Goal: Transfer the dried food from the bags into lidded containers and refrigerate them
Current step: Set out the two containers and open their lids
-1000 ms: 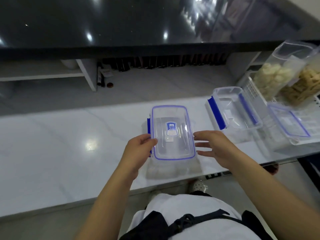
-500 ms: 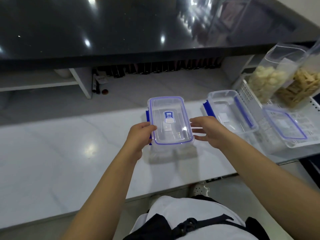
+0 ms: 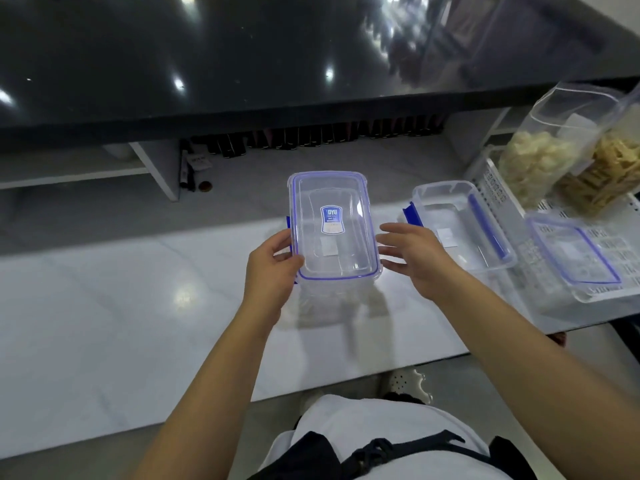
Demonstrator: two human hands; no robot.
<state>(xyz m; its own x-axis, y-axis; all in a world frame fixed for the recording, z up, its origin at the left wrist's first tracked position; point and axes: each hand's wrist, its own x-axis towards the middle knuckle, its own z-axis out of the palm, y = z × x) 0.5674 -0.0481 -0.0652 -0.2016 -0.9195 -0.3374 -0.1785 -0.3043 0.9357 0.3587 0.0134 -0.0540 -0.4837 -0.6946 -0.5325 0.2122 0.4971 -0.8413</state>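
A clear lidded container [image 3: 334, 209] with a blue seal and blue side clips is lifted above the white counter [image 3: 104, 306]. My left hand [image 3: 273, 268] grips its left edge, thumb on the lid. My right hand [image 3: 412, 251] hovers just off its right side, fingers straight, a small gap between them and the box. An open container [image 3: 460, 223] with no lid stands to the right. A loose blue-rimmed lid [image 3: 575, 254] lies in a white basket [image 3: 498, 188]. Two clear bags of dried food stand there: pale chips [image 3: 533, 164] and yellow sticks [image 3: 606, 174].
A black glossy upper counter [image 3: 242, 64] overhangs the far side. Below it sits a white shelf [image 3: 69, 174] and a row of dark bottles [image 3: 311, 136]. The counter's near edge runs in front of my body.
The lidded container has risen off the counter and moved away from me in my left hand. My right hand followed beside it and stays off it.
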